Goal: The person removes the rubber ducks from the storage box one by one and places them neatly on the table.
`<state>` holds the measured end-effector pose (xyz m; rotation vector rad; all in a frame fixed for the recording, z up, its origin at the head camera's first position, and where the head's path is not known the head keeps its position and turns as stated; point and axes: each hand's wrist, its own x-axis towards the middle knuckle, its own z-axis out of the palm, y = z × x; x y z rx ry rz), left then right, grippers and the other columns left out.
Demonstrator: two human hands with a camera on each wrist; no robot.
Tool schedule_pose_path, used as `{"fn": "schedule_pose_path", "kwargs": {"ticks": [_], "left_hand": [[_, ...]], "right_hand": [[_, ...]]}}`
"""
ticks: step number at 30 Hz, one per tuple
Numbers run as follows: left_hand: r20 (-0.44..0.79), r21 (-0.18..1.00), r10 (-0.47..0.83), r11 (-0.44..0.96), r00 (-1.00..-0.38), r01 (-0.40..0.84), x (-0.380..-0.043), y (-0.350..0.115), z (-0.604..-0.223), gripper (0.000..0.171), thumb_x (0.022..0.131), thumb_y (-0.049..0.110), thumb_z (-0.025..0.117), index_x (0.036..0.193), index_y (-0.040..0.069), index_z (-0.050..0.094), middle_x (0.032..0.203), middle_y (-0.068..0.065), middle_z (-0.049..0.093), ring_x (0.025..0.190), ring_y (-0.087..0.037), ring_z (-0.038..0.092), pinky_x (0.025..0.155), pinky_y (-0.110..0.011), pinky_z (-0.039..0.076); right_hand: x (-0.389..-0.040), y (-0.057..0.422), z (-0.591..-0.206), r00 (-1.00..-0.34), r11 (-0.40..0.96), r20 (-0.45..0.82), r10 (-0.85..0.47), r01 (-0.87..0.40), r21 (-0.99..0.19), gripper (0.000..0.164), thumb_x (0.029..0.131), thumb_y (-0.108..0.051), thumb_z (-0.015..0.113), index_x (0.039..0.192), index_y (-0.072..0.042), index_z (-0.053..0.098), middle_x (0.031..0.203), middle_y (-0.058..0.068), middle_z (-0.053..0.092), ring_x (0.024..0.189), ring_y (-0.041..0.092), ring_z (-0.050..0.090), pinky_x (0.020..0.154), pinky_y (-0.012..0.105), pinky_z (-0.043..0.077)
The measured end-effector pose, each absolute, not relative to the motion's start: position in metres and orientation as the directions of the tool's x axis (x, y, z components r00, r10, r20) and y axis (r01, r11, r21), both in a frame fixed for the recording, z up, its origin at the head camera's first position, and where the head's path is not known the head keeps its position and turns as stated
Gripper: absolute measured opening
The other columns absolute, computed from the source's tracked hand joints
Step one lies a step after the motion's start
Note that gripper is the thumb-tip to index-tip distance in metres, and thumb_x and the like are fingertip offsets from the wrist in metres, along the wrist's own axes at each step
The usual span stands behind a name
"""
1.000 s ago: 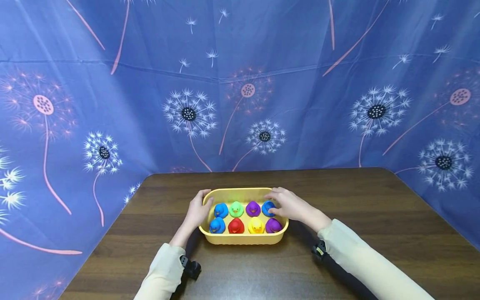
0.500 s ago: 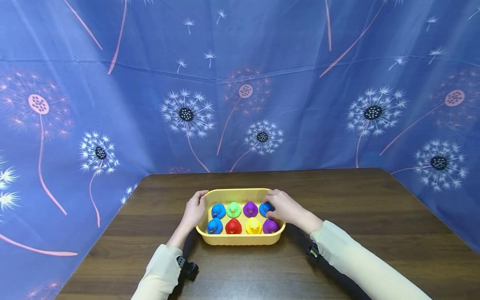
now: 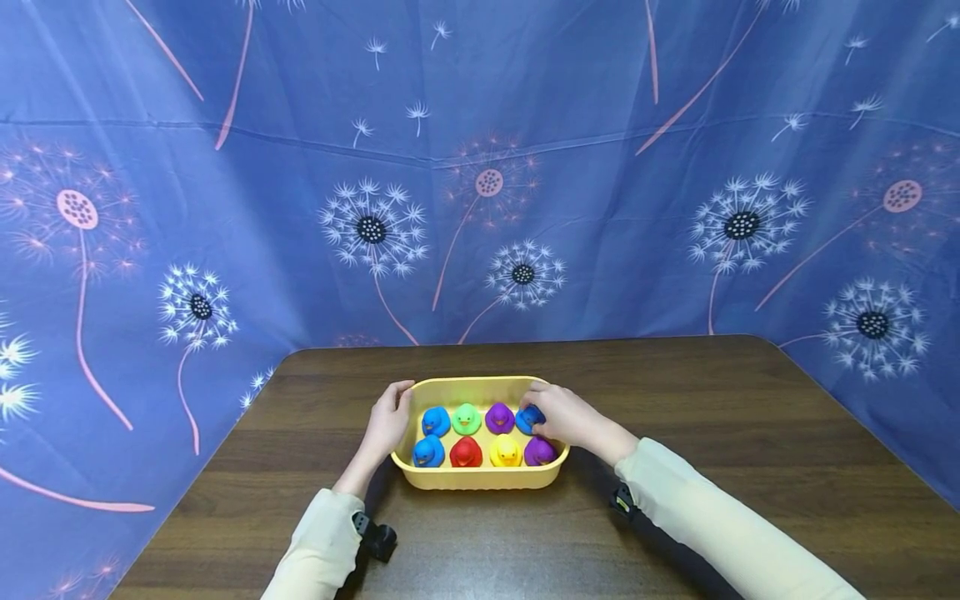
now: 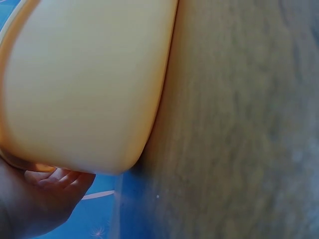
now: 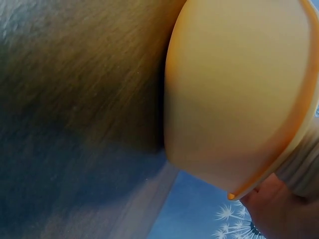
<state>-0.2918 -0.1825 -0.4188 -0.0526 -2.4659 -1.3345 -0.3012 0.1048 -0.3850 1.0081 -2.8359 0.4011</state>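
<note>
A yellow plastic tub [image 3: 480,478] sits on the table with several rubber ducks inside, in two rows. My left hand [image 3: 387,423] grips its left end; in the left wrist view, bent fingers [image 4: 67,181] show behind the tub wall. Over the right rim, my right hand [image 3: 573,415] pinches the back-right blue rubber duck [image 3: 528,419], thumb in front and fingers behind. Beside that duck are a purple duck [image 3: 499,419] and a green duck [image 3: 466,419]. Nearer the front stand a red duck [image 3: 466,452], a yellow duck [image 3: 506,452] and another purple duck [image 3: 539,452].
Two more blue ducks occupy the tub's left side, a back one [image 3: 436,422] and a front one [image 3: 428,452]. Brown wood-grain table [image 3: 675,392] surrounds the tub. Behind it hangs a blue cloth [image 3: 615,208] with dandelion prints.
My right thumb and fingers have closed in on the back-right blue duck. The left thumb has drawn back toward the tub's left rim. The ducks keep their places in the tub.
</note>
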Motion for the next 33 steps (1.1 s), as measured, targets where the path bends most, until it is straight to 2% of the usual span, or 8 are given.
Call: {"fn": "schedule_pose_path", "kwargs": {"ticks": [6, 11, 14, 24, 33], "left_hand": [[0.31, 0.804, -0.132, 0.565, -0.942, 0.186, -0.292, -0.182, -0.42, 0.028, 0.097, 0.008, 0.044, 0.12, -0.003, 0.055, 0.1, -0.021, 0.062, 0.095, -0.031, 0.057, 0.084, -0.044, 0.046], [0.307, 0.808, -0.133, 0.56, -0.942, 0.185, -0.291, -0.183, -0.42, 0.027, 0.097, 0.007, 0.045, 0.12, -0.003, 0.055, 0.102, -0.021, 0.062, 0.096, -0.032, 0.058, 0.086, -0.046, 0.046], [0.301, 0.814, -0.132, 0.551, -0.944, 0.183, -0.292, -0.183, -0.42, 0.027, 0.097, 0.007, 0.044, 0.12, -0.003, 0.055, 0.104, -0.021, 0.062, 0.097, -0.032, 0.058, 0.086, -0.045, 0.046], [0.309, 0.816, -0.147, 0.548, -0.939, 0.183, -0.293, -0.182, -0.42, 0.027, 0.096, 0.007, 0.046, 0.119, -0.001, 0.057, 0.097, -0.019, 0.062, 0.091, -0.029, 0.057, 0.08, -0.039, 0.046], [0.325, 0.822, -0.147, 0.533, -0.934, 0.202, -0.293, -0.182, -0.42, 0.026, 0.096, 0.005, 0.045, 0.118, -0.002, 0.057, 0.101, -0.021, 0.064, 0.093, -0.03, 0.059, 0.081, -0.038, 0.046]], "right_hand": [[-0.3, 0.104, -0.386, -0.778, 0.751, 0.191, -0.598, -0.628, -0.206, 0.031, 0.075, -0.013, 0.078, 0.101, -0.002, 0.066, 0.096, 0.008, 0.061, 0.081, 0.018, 0.057, 0.08, 0.036, 0.053], [-0.299, 0.103, -0.388, -0.757, 0.75, 0.213, -0.617, -0.648, -0.132, 0.028, 0.075, -0.016, 0.078, 0.098, -0.004, 0.066, 0.093, 0.007, 0.061, 0.078, 0.017, 0.057, 0.077, 0.034, 0.053], [-0.299, 0.102, -0.389, -0.757, 0.751, 0.225, -0.614, -0.647, -0.127, 0.029, 0.075, -0.017, 0.078, 0.097, -0.004, 0.065, 0.092, 0.007, 0.062, 0.079, 0.017, 0.058, 0.077, 0.034, 0.053], [-0.303, 0.104, -0.392, -0.804, 0.742, 0.248, -0.54, -0.594, -0.311, 0.028, 0.076, -0.018, 0.078, 0.098, -0.006, 0.066, 0.094, 0.004, 0.066, 0.084, 0.017, 0.058, 0.082, 0.037, 0.052], [-0.306, 0.11, -0.397, -0.751, 0.611, 0.393, -0.531, -0.66, -0.437, 0.03, 0.075, -0.016, 0.078, 0.1, -0.005, 0.067, 0.092, 0.004, 0.064, 0.082, 0.017, 0.059, 0.076, 0.038, 0.053]]}}
